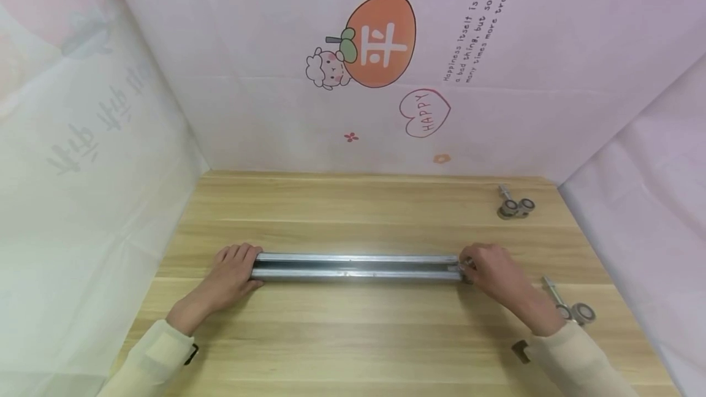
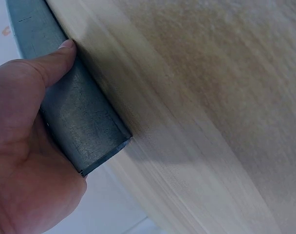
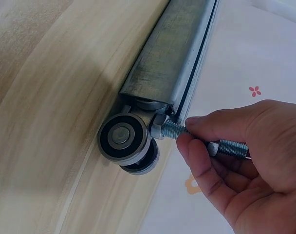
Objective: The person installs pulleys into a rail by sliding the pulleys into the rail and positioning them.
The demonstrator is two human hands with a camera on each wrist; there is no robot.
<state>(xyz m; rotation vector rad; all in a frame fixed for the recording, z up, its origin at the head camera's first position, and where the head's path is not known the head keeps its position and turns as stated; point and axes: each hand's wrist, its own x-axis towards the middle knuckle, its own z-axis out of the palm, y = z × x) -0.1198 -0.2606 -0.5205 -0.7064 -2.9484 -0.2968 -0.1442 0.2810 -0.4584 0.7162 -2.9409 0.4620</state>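
A straight metal track rail lies across the wooden table, its long slot facing up. My left hand grips the rail's left end. In the left wrist view, the thumb lies along its dark side wall. At the other end, my right hand pinches the threaded bolt of a roller trolley between thumb and fingers. The trolley's wheels sit right at the rail's open end. One pair is outside and another wheel edge shows just under the rail's mouth.
A second roller trolley lies at the table's back right. A third roller trolley rests beside my right forearm. Printed pale cloth hangs behind the wooden table and along both its sides.
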